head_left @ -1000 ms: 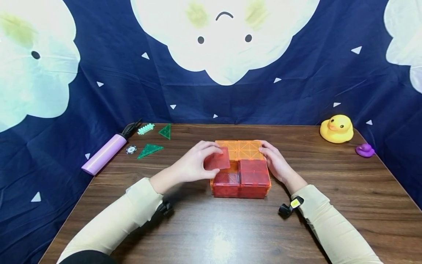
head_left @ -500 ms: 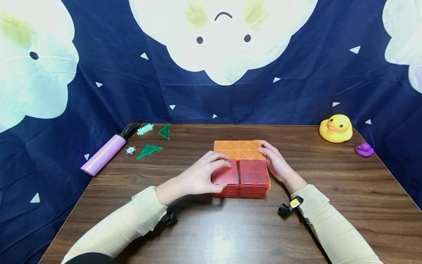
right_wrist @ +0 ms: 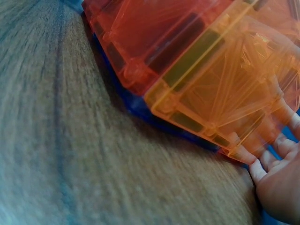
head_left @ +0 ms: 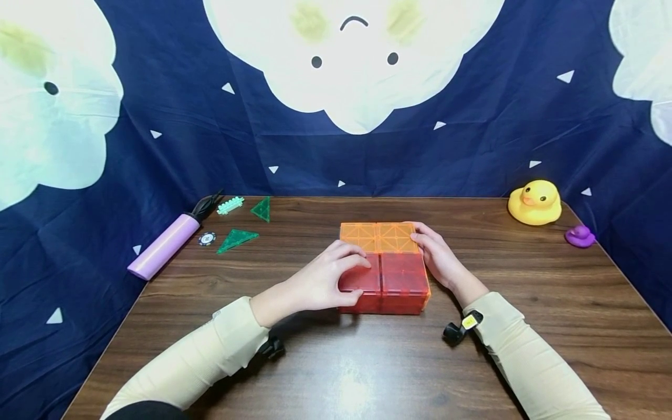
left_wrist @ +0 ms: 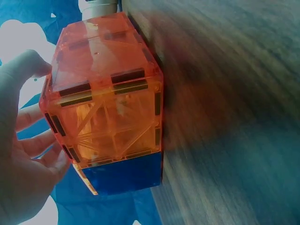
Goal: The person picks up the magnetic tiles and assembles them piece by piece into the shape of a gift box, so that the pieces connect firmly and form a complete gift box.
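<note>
A low box of translucent magnetic tiles stands on the table, with two red tiles on top at the front and orange tiles [head_left: 359,237] behind. My left hand [head_left: 326,276] holds the left red top tile [head_left: 370,279], thumb at its front edge and fingertips on its upper face. It lies level beside the right red tile [head_left: 404,273]. In the left wrist view, an orange side tile [left_wrist: 112,126] faces the camera. My right hand [head_left: 442,256] grips the box's back right corner, thumb on the orange top; its fingers [right_wrist: 260,171] show partly through the orange side.
On the left lie a pink hand pump [head_left: 165,245], a poker chip [head_left: 207,238], a mint-green toy piece [head_left: 231,205] and green triangle tiles [head_left: 237,239]. A yellow duck [head_left: 534,203] and a purple duck [head_left: 580,236] sit at the right edge of the table [head_left: 336,361].
My left hand has lowered the tilted red tile onto the box's front left opening, then shifted slightly right, narrowing the gap between the red tiles. My right hand keeps its grip.
</note>
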Available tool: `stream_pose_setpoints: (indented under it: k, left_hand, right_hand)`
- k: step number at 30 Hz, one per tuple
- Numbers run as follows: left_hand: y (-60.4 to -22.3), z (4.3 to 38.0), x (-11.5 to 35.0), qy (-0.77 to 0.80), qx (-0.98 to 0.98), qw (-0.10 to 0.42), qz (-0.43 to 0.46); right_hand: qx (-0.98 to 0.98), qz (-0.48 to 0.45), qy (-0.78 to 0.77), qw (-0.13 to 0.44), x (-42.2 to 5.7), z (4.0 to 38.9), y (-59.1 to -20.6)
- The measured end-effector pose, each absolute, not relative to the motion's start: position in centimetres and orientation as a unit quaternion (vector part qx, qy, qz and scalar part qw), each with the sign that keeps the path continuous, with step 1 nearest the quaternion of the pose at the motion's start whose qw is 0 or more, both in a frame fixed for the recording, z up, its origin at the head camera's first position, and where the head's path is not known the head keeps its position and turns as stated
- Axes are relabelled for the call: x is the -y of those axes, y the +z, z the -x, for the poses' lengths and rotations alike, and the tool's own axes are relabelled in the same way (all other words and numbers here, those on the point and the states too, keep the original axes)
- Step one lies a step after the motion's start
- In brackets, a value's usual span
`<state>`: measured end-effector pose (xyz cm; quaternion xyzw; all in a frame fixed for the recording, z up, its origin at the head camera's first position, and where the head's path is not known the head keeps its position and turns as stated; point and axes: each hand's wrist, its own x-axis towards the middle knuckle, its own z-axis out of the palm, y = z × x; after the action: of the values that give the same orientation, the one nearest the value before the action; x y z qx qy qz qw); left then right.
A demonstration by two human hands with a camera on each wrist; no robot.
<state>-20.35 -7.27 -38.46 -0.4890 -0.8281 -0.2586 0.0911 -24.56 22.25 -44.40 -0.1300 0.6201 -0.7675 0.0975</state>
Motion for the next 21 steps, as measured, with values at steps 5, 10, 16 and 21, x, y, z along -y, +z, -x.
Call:
stream_pose_setpoints:
  k: [5, 10, 16, 21]
  left_hand:
    - [-38.5, 20.3, 7.1, -0.258, 0.827, 0.093, 0.492]
    - [-38.6, 20.2, 6.9, -0.26, 0.822, 0.097, 0.497]
    - [-38.5, 19.8, 6.7, -0.264, 0.824, 0.094, 0.492]
    - [-38.7, 18.9, 7.2, -0.295, 0.848, 0.084, 0.432]
  right_hand:
    - [-0.62, 0.131, -0.768, 0.095, -22.2, 24.5, -44.4]
    - [-0.623, 0.125, -0.766, 0.098, -22.2, 24.5, -44.4]
    - [-0.624, 0.122, -0.766, 0.1, -22.3, 24.5, -44.4]
    - [-0.621, 0.124, -0.767, 0.1, -22.2, 24.5, -44.4]
